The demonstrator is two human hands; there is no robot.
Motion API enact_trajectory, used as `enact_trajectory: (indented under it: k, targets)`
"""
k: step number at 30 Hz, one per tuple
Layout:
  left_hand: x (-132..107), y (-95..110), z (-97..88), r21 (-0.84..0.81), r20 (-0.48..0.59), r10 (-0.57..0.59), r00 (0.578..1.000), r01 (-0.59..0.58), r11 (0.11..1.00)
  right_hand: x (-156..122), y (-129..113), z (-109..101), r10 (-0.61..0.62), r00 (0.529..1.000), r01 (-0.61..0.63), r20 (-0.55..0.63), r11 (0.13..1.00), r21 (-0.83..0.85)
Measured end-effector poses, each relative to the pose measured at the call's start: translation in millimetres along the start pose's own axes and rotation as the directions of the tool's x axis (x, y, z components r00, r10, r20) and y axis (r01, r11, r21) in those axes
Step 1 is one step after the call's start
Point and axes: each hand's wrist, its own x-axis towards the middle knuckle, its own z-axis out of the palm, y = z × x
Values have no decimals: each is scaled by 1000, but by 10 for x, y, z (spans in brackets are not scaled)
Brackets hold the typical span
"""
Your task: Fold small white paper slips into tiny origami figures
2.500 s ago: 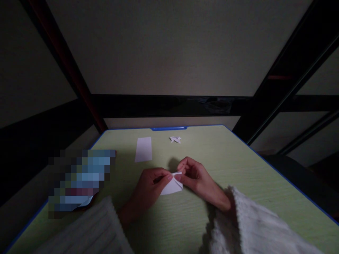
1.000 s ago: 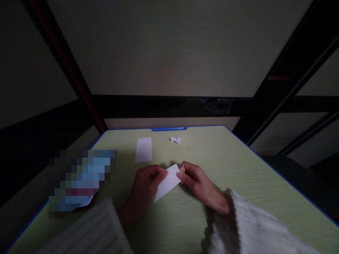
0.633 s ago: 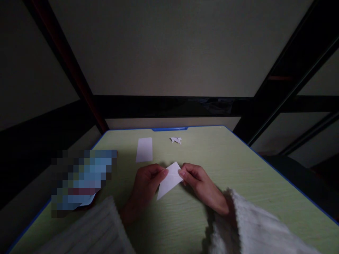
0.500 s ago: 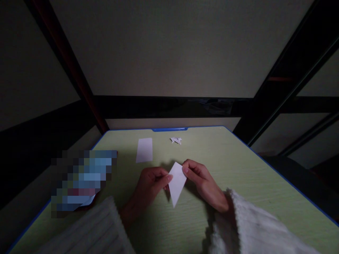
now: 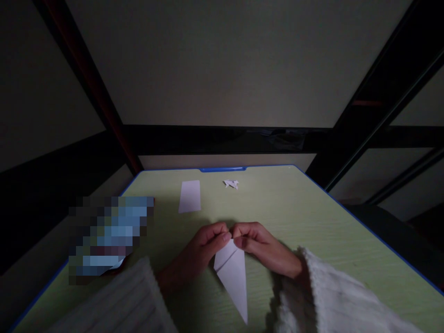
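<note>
A white folded paper shaped like a long narrow triangle points toward me over the pale green table. My left hand and my right hand both pinch its far, wide end, fingertips nearly touching each other. Both wrists are in white ribbed sleeves. The paper's tip hangs near the front edge of the view.
A flat white paper rectangle lies farther back on the table, and a small folded white paper figure sits near the far edge. A blurred-out object rests at the left edge. Dark frame bars rise behind and beside the table.
The paper has swung round in my fingers: it lay slanted toward the lower left, now its point faces me. Both hands have closed in together on its far end.
</note>
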Motion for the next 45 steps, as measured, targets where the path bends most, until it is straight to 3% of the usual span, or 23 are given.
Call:
enact_trajectory:
  k: [8,12,14,19,24,29,33,41,45]
  targets:
    - [-14,-40,47,-216,-18,-70,997,65,974,1,30,-18,18,1000,-21,12,961,276]
    - [20,-60,33,-305,-141,-73,987,26,952,23,21,-10,7,998,21,-68,916,401]
    - [47,-75,4,-268,-228,-39,973,-24,963,29,4,-2,-13,996,44,-92,936,350]
    - [86,-58,-42,-73,-360,59,931,-92,993,33,4,15,63,996,-55,-56,990,133]
    - [84,-1,-22,-15,-336,23,942,-30,999,48,52,-4,-45,969,69,-243,994,88]
    - [82,-7,-16,-57,-257,-88,962,76,995,24,52,5,-60,978,81,-202,992,100]
    - [88,-43,-47,-146,-289,-123,949,83,986,2,36,-31,-111,982,130,-152,984,120]
    - [81,-91,-79,-221,-281,-108,954,45,974,18,91,-91,-73,997,72,3,990,118]
    - [66,-79,-70,-185,-269,-93,959,43,982,35,92,-87,-109,994,109,-6,994,33]
